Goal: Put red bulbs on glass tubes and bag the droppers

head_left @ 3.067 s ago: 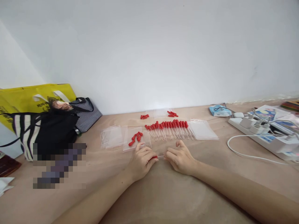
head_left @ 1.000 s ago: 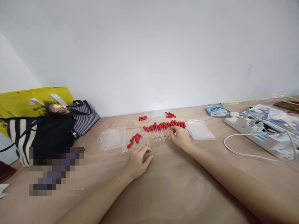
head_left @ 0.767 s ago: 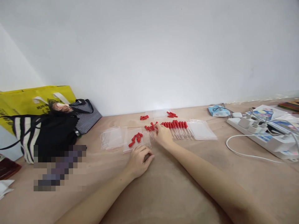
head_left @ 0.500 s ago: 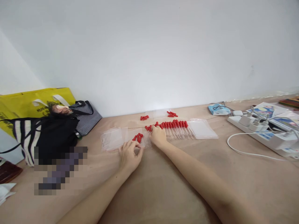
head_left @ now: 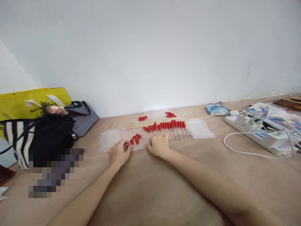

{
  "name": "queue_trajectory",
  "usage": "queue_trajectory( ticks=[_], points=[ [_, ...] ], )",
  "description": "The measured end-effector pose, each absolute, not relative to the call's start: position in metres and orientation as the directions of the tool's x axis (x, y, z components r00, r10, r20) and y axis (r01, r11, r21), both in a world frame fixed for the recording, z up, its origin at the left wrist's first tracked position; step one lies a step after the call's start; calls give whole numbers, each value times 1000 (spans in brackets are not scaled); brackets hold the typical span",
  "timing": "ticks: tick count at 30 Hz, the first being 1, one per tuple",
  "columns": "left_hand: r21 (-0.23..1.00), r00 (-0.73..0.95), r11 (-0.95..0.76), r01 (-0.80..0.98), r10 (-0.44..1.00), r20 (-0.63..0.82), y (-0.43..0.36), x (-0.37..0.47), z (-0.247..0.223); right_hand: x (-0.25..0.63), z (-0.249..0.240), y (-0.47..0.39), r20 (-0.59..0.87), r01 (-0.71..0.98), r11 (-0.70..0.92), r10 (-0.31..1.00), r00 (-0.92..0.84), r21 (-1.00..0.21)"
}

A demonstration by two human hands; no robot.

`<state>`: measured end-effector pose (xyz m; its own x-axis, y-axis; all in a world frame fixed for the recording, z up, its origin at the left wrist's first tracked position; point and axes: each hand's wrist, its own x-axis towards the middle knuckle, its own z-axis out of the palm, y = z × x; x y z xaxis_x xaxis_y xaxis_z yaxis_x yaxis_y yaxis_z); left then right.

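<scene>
My left hand [head_left: 119,153] rests on the table, and its fingertips pinch a red rubber cap [head_left: 128,145] at the near edge of a clear zip bag [head_left: 134,143]. More loose red caps [head_left: 136,137] lie on that bag. My right hand [head_left: 158,145] is curled over the near ends of a few bare glass tubes [head_left: 145,139]; whatever it holds is hidden. Just beyond it lies a row of capped droppers [head_left: 166,127], red bulbs pointing away from me.
Clear bags are stacked at the left [head_left: 109,139] and right [head_left: 200,128] of the row. Two small heaps of caps [head_left: 142,118] lie near the wall. Bags [head_left: 44,131] stand at the left. A power strip [head_left: 256,133] with chargers and a white cable [head_left: 240,151] is at the right.
My right hand laid a capped dropper in the row, then slid left and drew back to the bare tubes. My left hand moved forward and left onto the bag with the loose caps.
</scene>
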<state>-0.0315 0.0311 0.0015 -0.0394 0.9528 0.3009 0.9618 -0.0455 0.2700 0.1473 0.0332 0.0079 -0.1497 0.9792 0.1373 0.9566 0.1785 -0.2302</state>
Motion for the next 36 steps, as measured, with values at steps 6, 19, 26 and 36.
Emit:
queue_trajectory(
  ticks=[6, 19, 26, 36],
  points=[
    [246, 163, -333, 910, 835, 525, 18, -23, -2, 147, 13, 29, 64, 964, 158, 987, -147, -214],
    [273, 626, -726, 631, 685, 373, 3, -5, 3, 227, 18, -6, 44, 874, 236, 970, -240, -425],
    [221, 593, -725, 653, 670, 447, 4, 1, -2, 217, -9, -8, 249, 831, 343, 934, -255, -438],
    [306, 581, -701, 644, 709, 400, 2, 15, -7, 214, -23, -13, 361, 713, 424, 898, -251, -558]
  ],
)
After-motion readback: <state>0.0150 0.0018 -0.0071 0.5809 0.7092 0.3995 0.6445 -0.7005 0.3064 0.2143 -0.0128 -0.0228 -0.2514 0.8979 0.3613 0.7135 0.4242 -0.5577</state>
